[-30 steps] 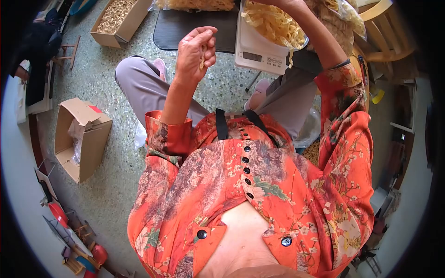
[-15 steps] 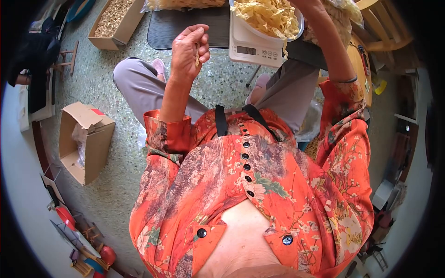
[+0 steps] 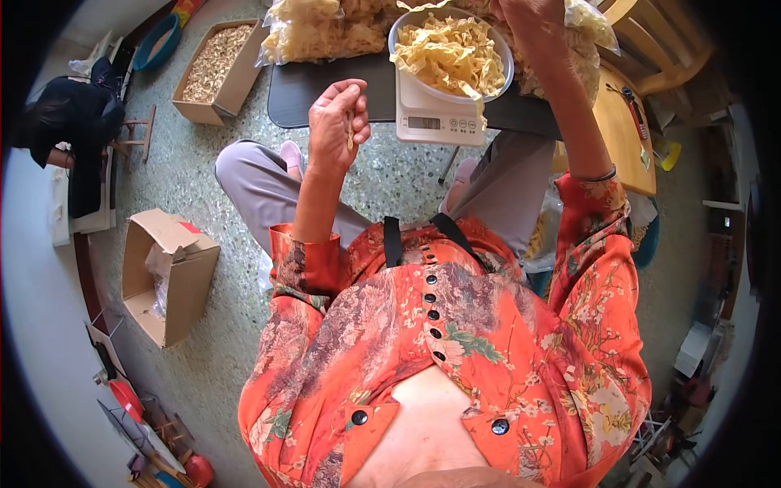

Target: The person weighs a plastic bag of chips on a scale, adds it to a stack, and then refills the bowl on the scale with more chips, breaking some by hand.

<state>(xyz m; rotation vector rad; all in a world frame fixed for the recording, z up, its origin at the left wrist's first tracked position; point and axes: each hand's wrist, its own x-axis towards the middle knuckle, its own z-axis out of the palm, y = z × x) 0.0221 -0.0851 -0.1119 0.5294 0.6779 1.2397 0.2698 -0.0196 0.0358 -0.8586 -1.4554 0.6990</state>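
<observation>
My left hand (image 3: 336,124) is raised in front of the dark table, fingers curled closed around a thin pale yellow dried strip (image 3: 351,134). To its right stands a white digital scale (image 3: 413,114) bearing a clear plastic bowl (image 3: 508,71). Wrinkled yellow dried strips (image 3: 451,55) heap up in the bowl, and one dangles over its front rim. My right hand (image 3: 533,23) reaches past the bowl's right side towards the bags behind. The top edge of the view cuts off part of its fingers, so its grip is hidden.
Plastic bags of yellowish dried pieces (image 3: 325,34) line the back of the dark table (image 3: 297,96). Cardboard boxes (image 3: 207,281) (image 3: 236,89) sit on the floor at left. A person in black (image 3: 89,110) bends near a wooden stool (image 3: 140,134). Pliers (image 3: 633,106) lie on a wooden chair.
The camera view has tilted up, showing more of the table and bags. My left hand still holds its strip. My right hand remains high beside the bowl.
</observation>
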